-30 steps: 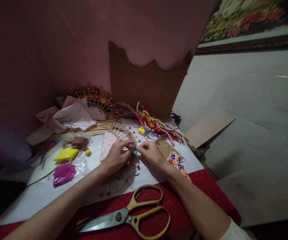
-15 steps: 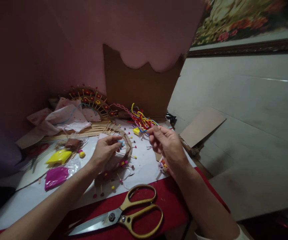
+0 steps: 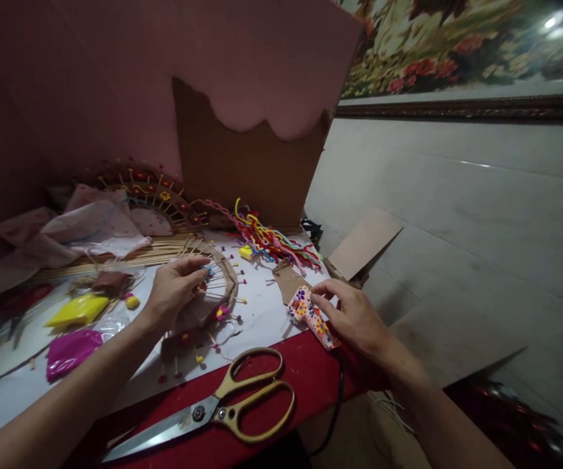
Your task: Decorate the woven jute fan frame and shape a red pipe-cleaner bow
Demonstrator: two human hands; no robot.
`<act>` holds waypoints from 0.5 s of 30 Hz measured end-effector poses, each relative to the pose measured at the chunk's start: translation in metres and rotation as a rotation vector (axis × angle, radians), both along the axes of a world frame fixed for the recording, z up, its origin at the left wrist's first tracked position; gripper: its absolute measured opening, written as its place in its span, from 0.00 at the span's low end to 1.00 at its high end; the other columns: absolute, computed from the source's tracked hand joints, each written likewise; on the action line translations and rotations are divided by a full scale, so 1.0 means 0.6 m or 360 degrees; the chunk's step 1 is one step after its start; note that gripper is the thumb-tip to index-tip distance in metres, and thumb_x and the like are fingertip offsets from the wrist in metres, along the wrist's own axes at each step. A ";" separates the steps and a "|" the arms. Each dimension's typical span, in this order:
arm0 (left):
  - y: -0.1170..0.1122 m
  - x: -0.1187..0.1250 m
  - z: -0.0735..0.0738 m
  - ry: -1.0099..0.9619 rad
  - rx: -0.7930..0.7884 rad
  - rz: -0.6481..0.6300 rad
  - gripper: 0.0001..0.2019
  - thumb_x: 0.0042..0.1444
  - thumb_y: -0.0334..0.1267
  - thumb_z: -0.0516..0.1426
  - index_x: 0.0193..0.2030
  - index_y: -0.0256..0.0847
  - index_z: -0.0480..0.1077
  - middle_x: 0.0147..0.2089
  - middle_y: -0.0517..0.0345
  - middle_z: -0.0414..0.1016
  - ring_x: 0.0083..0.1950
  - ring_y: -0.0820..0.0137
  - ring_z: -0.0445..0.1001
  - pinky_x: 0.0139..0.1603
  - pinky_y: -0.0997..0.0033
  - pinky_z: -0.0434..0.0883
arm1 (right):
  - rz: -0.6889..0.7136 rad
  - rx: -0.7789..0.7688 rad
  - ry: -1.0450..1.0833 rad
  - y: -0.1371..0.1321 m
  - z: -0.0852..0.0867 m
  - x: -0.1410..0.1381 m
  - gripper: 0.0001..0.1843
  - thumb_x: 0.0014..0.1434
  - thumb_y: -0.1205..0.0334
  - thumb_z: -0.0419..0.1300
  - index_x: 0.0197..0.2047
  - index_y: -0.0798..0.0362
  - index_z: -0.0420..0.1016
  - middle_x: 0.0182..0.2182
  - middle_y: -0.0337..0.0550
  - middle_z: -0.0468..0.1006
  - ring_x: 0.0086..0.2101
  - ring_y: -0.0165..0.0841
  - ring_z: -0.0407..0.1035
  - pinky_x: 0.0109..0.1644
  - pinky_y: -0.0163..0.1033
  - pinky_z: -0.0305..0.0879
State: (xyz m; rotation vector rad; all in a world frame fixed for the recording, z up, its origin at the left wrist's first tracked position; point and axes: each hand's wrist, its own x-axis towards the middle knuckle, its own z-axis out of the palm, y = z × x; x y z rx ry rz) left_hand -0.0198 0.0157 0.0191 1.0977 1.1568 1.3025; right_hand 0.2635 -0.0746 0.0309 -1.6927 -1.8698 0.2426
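My left hand (image 3: 179, 286) is closed in a pinch on a small light-blue piece (image 3: 208, 271), mostly hidden by the fingers. It hovers over a curved brown frame (image 3: 231, 286) set with thin sticks that end in coloured beads. My right hand (image 3: 352, 319) has its fingers curved and apart at the upper end of a flower-patterned glue gun (image 3: 309, 316). The fingertips seem to touch it, without a visible grip. The glue gun lies near the red table edge, against a small brown cardboard piece (image 3: 288, 281). Large scissors (image 3: 222, 407) with yellowish handles lie in front.
Colourful pipe cleaners (image 3: 274, 241) are heaped at the back. A similar decorated arch (image 3: 157, 192) stands beside a pink cloth (image 3: 98, 221). Yellow (image 3: 79, 311) and magenta (image 3: 72, 353) packets lie left. Scalloped cardboard (image 3: 242, 163) leans on the wall; a black cord (image 3: 337, 404) hangs at the front.
My right hand has moved from in front of the pipe cleaners down to the glue gun, its fingers opening. My left hand still pinches the blue piece. The view has turned a little right.
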 end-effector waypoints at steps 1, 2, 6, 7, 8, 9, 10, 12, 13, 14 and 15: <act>-0.001 0.000 0.002 0.0009 0.0009 -0.0002 0.21 0.30 0.40 0.68 0.35 0.34 0.75 0.22 0.62 0.71 0.20 0.79 0.63 0.19 0.80 0.58 | -0.0032 -0.0035 -0.0138 -0.011 -0.005 -0.002 0.10 0.57 0.57 0.55 0.37 0.52 0.73 0.37 0.45 0.76 0.37 0.36 0.69 0.42 0.40 0.63; -0.002 -0.001 0.003 0.0020 0.0020 -0.0006 0.21 0.31 0.40 0.68 0.36 0.34 0.75 0.22 0.62 0.71 0.19 0.79 0.62 0.19 0.80 0.58 | -0.0070 -0.0100 -0.0250 -0.019 -0.011 -0.004 0.11 0.55 0.56 0.57 0.39 0.52 0.72 0.38 0.47 0.75 0.39 0.38 0.69 0.43 0.41 0.63; -0.001 -0.005 0.004 0.0050 0.0098 -0.0012 0.20 0.31 0.40 0.67 0.34 0.34 0.75 0.19 0.63 0.69 0.19 0.78 0.61 0.18 0.80 0.56 | -0.0088 -0.0333 -0.0396 -0.030 -0.048 -0.012 0.19 0.51 0.57 0.60 0.45 0.57 0.68 0.42 0.55 0.74 0.44 0.44 0.68 0.47 0.46 0.64; -0.001 -0.005 0.004 0.0051 0.0112 -0.0004 0.20 0.31 0.40 0.67 0.34 0.34 0.75 0.19 0.63 0.68 0.19 0.78 0.62 0.18 0.80 0.56 | -0.0066 -0.0301 -0.0346 -0.029 -0.060 -0.012 0.20 0.53 0.59 0.58 0.48 0.58 0.66 0.45 0.56 0.72 0.46 0.44 0.68 0.49 0.46 0.63; 0.000 -0.006 0.003 0.0048 0.0115 0.0001 0.19 0.31 0.40 0.67 0.34 0.34 0.75 0.18 0.63 0.68 0.19 0.78 0.62 0.18 0.80 0.56 | -0.0090 -0.0237 -0.0285 -0.027 -0.071 -0.011 0.20 0.55 0.61 0.55 0.51 0.58 0.64 0.48 0.56 0.71 0.48 0.42 0.67 0.52 0.46 0.62; 0.000 -0.006 0.003 0.0040 0.0109 0.0001 0.19 0.31 0.39 0.67 0.34 0.34 0.75 0.18 0.64 0.68 0.19 0.78 0.62 0.18 0.80 0.56 | -0.0114 -0.0194 -0.0228 -0.026 -0.081 -0.009 0.20 0.57 0.63 0.52 0.52 0.57 0.63 0.49 0.57 0.71 0.50 0.41 0.66 0.53 0.46 0.62; 0.000 -0.006 0.003 0.0030 0.0097 -0.0001 0.19 0.31 0.39 0.67 0.34 0.34 0.75 0.18 0.64 0.68 0.19 0.78 0.62 0.18 0.80 0.56 | -0.0154 -0.0155 -0.0171 -0.025 -0.089 -0.008 0.20 0.57 0.64 0.50 0.53 0.57 0.62 0.50 0.57 0.70 0.50 0.41 0.66 0.54 0.46 0.62; 0.000 -0.006 0.002 0.0009 0.0078 -0.0016 0.20 0.31 0.39 0.67 0.34 0.34 0.75 0.18 0.64 0.68 0.18 0.79 0.62 0.17 0.80 0.56 | -0.0261 -0.0106 -0.0047 -0.025 -0.099 -0.004 0.21 0.56 0.64 0.49 0.53 0.58 0.62 0.50 0.57 0.71 0.50 0.41 0.67 0.54 0.45 0.62; 0.000 -0.005 0.001 0.0001 0.0076 -0.0027 0.20 0.31 0.39 0.67 0.34 0.34 0.75 0.18 0.64 0.68 0.18 0.79 0.62 0.17 0.80 0.55 | -0.0318 -0.0100 0.0017 -0.026 -0.100 -0.002 0.21 0.55 0.65 0.49 0.53 0.58 0.62 0.49 0.56 0.71 0.49 0.41 0.68 0.52 0.45 0.63; 0.000 -0.005 0.000 -0.0004 0.0078 -0.0038 0.20 0.31 0.39 0.67 0.35 0.34 0.75 0.19 0.64 0.69 0.18 0.79 0.62 0.17 0.81 0.55 | -0.0370 -0.0106 0.0077 -0.028 -0.100 -0.001 0.22 0.53 0.65 0.49 0.53 0.58 0.62 0.49 0.55 0.72 0.47 0.41 0.69 0.51 0.44 0.64; 0.000 -0.005 -0.001 -0.0005 0.0079 -0.0048 0.20 0.31 0.40 0.67 0.35 0.34 0.75 0.20 0.63 0.69 0.18 0.79 0.62 0.17 0.81 0.55 | -0.0410 -0.0115 0.0127 -0.029 -0.099 -0.001 0.23 0.52 0.66 0.49 0.53 0.57 0.62 0.47 0.54 0.73 0.45 0.41 0.70 0.49 0.44 0.65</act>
